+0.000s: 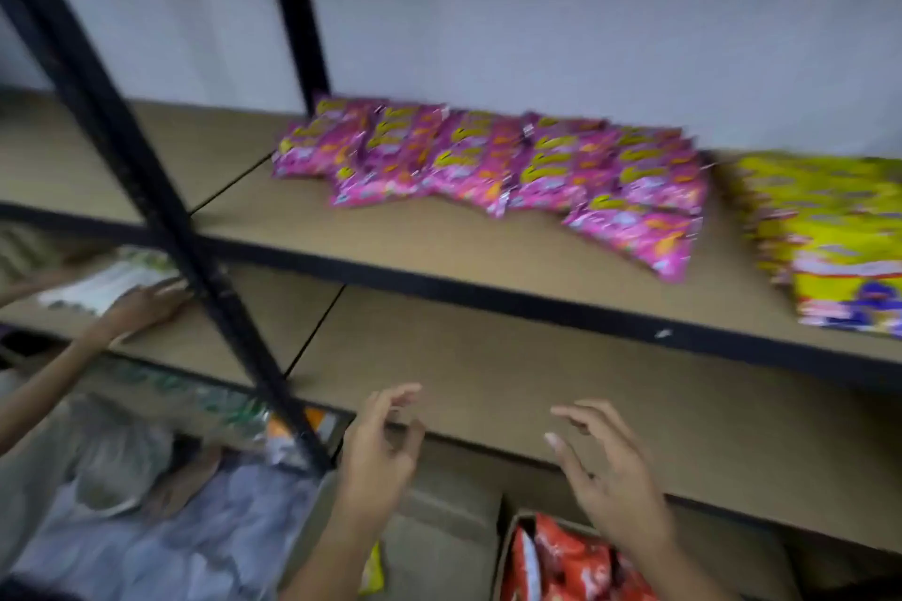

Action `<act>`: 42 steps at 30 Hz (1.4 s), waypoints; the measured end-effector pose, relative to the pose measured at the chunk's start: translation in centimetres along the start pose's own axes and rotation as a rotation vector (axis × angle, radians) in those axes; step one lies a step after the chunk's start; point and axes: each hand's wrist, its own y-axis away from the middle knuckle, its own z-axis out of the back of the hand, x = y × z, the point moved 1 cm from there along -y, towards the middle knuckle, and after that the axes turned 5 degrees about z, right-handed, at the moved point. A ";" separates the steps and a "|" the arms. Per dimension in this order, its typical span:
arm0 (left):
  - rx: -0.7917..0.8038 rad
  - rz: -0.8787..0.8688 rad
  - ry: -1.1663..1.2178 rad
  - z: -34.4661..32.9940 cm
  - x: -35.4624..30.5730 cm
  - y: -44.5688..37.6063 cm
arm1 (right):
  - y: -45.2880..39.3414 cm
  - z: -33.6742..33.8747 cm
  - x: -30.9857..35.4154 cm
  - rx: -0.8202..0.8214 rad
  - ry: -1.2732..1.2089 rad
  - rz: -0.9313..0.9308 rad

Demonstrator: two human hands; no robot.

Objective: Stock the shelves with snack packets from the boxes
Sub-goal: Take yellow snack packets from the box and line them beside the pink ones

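Rows of pink snack packets (493,166) lie on the upper shelf board (439,249), with a stack of yellow packets (830,239) to their right. The lower shelf board (537,386) is bare in front of me. My left hand (380,449) and my right hand (605,469) hover empty at its front edge, fingers loosely spread and curled. Below them a cardboard box (510,547) holds red snack packets (571,561). The whole view is blurred.
A black shelf post (161,210) slants across the left. Another person's hand (141,303) rests on white-green packets (107,283) on the left bay's shelf. Clear plastic wrap (161,537) and a yellow packet (373,571) lie on the floor at lower left.
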 end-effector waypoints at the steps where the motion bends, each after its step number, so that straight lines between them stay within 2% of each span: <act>1: -0.010 0.073 -0.003 2.0 3.4 0.8 | 0.7 -2.6 0.5 0.033 -0.026 -0.039; 6: -0.032 0.416 -0.070 8.7 19.5 5.1 | 5.3 -16.2 -0.3 0.155 -0.088 -0.274; 10: -0.009 0.635 -0.096 8.6 31.1 8.0 | 11.1 -27.1 -4.9 0.292 -0.198 -0.467; 14: -0.016 0.701 -0.228 4.3 41.8 9.2 | 18.6 -39.3 -13.5 0.407 -0.178 -0.559; 20: 0.135 0.849 -0.335 -4.1 59.0 9.3 | 28.3 -55.1 -24.7 0.491 -0.205 -0.734; 25: 0.161 0.953 -0.422 -9.1 68.2 9.6 | 33.9 -65.4 -30.7 0.542 -0.281 -0.814; 29: 0.317 1.004 -0.573 -12.1 75.6 10.4 | 36.3 -71.2 -32.2 0.580 -0.377 -0.852; 33: 0.329 1.047 -0.640 -14.0 80.2 11.6 | 37.4 -73.8 -32.2 0.448 -0.539 -0.918; 36: 0.387 1.076 -0.679 -14.5 83.4 11.7 | 37.2 -73.9 -32.4 0.445 -0.522 -0.953; 39: 0.453 1.065 -0.703 -14.2 81.5 11.4 | 36.7 -73.0 -32.6 0.424 -0.437 -0.979; 42: 0.410 0.978 -0.614 -13.8 78.2 11.3 | 36.0 -71.7 -32.6 0.310 -0.350 -0.983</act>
